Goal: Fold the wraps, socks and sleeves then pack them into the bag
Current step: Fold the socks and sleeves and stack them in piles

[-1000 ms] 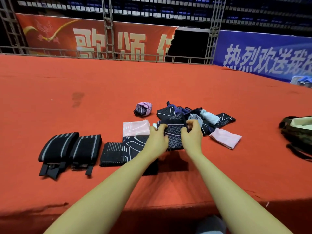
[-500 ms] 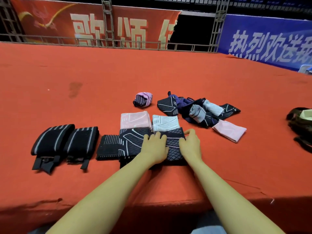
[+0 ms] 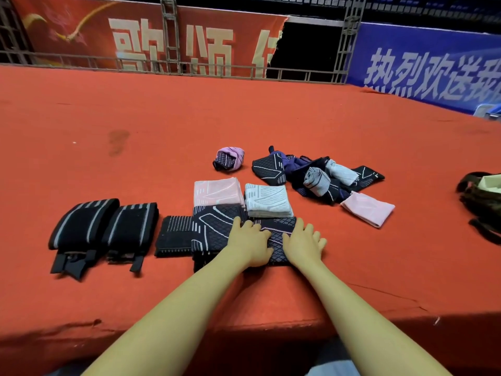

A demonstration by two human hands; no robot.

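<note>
1. Red carpeted platform [image 3: 244, 118] carries everything.
2. Unfolded sock pile [image 3: 320, 175] lies at the back right.
3. Black patterned sock [image 3: 279, 234], folded, lies near the front edge.
4. Left hand [image 3: 250, 245] and right hand [image 3: 302, 244] press it flat-fingered, slightly apart.

We lose most of the bag [image 3: 481, 202] past the right edge; only its dark near side and a pale patch show. Our left hand [image 3: 250, 244] and right hand [image 3: 302, 244] cover much of the black sleeve [image 3: 279, 234]. Within the pile [image 3: 320, 177], overlapping pieces hide each other, so we cannot count them. The banners [image 3: 423, 66] run off the frame.
</note>
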